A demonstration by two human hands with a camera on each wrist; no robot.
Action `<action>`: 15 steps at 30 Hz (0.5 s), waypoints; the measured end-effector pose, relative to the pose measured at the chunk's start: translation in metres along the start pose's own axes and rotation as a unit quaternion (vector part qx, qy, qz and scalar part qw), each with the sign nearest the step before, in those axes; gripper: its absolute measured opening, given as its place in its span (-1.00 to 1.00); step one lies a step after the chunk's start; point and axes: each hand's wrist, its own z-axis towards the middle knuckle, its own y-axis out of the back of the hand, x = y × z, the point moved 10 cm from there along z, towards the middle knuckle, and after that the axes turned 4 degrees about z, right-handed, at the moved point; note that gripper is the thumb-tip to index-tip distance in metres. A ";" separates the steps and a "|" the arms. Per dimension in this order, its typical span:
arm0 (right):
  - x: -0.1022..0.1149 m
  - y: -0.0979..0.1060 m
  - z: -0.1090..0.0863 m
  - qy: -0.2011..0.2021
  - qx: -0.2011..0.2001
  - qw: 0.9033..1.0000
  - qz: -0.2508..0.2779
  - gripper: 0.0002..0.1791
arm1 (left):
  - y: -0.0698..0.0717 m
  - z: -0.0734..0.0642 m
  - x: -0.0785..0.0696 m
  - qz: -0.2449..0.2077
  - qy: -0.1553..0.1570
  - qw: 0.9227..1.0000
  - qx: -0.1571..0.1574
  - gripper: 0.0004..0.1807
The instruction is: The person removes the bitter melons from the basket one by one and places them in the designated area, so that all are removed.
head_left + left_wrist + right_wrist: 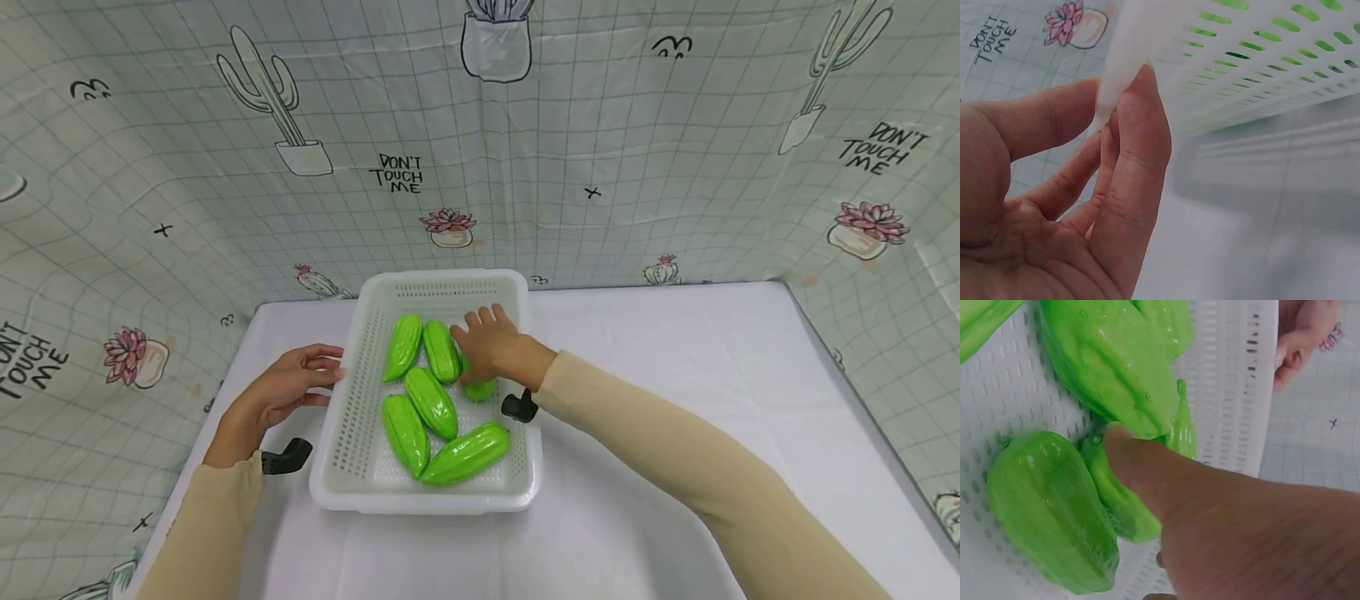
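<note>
A white perforated plastic basket holds several glossy green star fruits, including one low at the right. My left hand grips the basket's left rim. In the left wrist view, the thumb lies on one side of that rim and the fingers on the other. Inside the basket, my right hand lies over a star fruit at the right wall, its fingers spread and partly covering the fruit. The right wrist view shows the thumb against the star fruits; the other fingers are mostly hidden there.
A white cloth-covered table lies under the basket. Behind it and at both sides hangs a grid-patterned curtain with cactus drawings. A small black device sits at the left wrist, another at the right.
</note>
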 end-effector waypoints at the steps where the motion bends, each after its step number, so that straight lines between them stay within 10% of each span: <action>1: 0.000 -0.001 0.000 -0.002 0.003 1.000 0.001 0.02 | 0.000 0.000 0.000 0.000 0.000 1.000 0.000 -0.36; 15: -0.002 -0.016 0.003 -0.020 0.052 0.998 -0.017 0.07 | -0.001 -0.001 -0.001 0.000 -0.001 1.000 -0.003 -0.37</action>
